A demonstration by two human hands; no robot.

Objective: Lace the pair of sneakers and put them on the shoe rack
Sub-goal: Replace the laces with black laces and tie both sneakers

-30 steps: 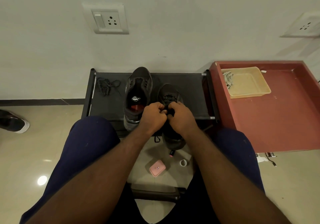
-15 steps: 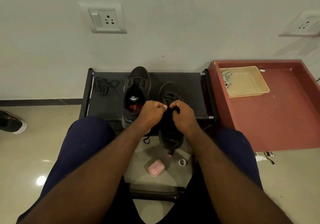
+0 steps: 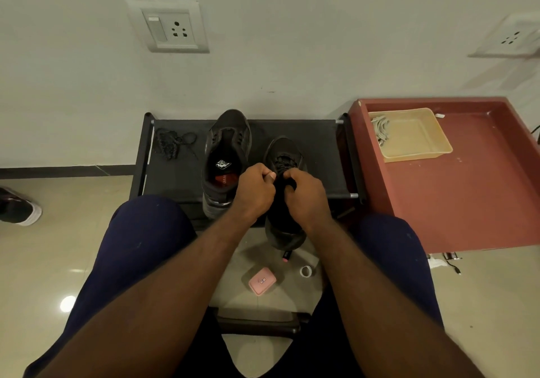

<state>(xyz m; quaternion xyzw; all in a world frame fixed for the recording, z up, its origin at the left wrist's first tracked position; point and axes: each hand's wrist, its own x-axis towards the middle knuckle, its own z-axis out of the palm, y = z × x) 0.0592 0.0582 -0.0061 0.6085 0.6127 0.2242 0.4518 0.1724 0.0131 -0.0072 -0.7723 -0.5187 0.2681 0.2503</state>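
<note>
Pinching sneaker [image 3: 283,147] laces [image 3: 285,161], left hand [image 3: 254,194], right hand [image 3: 307,201], over rack [image 3: 320,155]

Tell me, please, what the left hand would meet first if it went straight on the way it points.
Likely the laced sneaker it works on: the left hand points forward-right at it. Depth is unclear, so the right hand could come first.

Two dark sneakers sit side by side on the black shoe rack [image 3: 318,149], toes toward its back edge. The unlaced sneaker [image 3: 226,146] stands mid-rack, its mouth open on an insole with a white logo and a red patch, its heel overhanging the front edge. The second sneaker [image 3: 283,155], laces crossing its front, juts past the front edge, gripped by the left hand [image 3: 254,193] and right hand [image 3: 306,199]. A loose black lace [image 3: 172,144] lies bunched near the back left corner.
</note>
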